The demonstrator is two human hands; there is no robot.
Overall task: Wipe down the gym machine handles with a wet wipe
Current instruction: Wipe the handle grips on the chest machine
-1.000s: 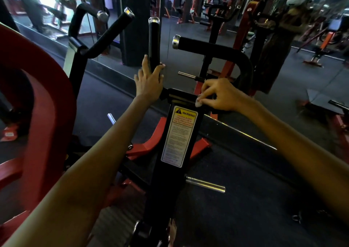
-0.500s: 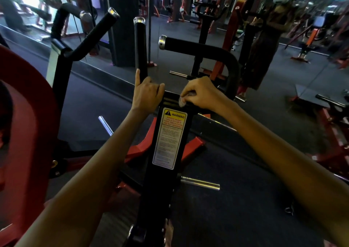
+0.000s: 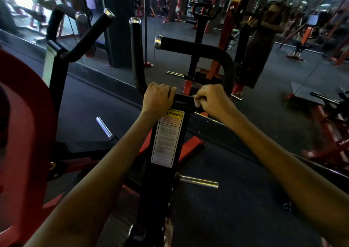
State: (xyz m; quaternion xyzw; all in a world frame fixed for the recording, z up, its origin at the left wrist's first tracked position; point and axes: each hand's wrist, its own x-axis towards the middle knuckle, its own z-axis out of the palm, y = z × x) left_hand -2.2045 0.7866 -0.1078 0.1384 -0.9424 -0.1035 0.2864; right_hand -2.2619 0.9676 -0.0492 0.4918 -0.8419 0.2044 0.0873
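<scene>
Far left, at about 9 o'clock, a red pad (image 3: 24, 114) fills the edge of view; a bare plate peg (image 3: 104, 127) sticks out just right of it, another plate peg (image 3: 198, 182) at 5 o'clock of the warning label (image 3: 168, 139). Left hand (image 3: 157, 97) sits at centre, fingers curled over the left end of the black crossbar (image 3: 182, 100), at the foot of the upright handle (image 3: 136, 53) that rises toward 12 o'clock. Right hand (image 3: 213, 100), just right of centre, is closed and pinches a small wad of white wet wipe (image 3: 197, 104) against the crossbar, where the bent handle (image 3: 198, 48) sweeps down from 1 o'clock. How much wipe is inside the fist cannot be told; only a scrap shows. Risks, as I judge them: the wipe is bunched so small that it may smear rather than clean, or slip out onto the dark floor. Both hands are on the crossbar, not the foam grips, so the grips proper look not yet reached and could be skipped. Leaning weight on the left hand could swing the lever arm if it is unlocked, pinching fingers at the joint. A bare foot (image 3: 168, 231) shows at 6 o'clock right by the machine's column; a dropping arm could catch it. Dim light may hide missed patches.
</scene>
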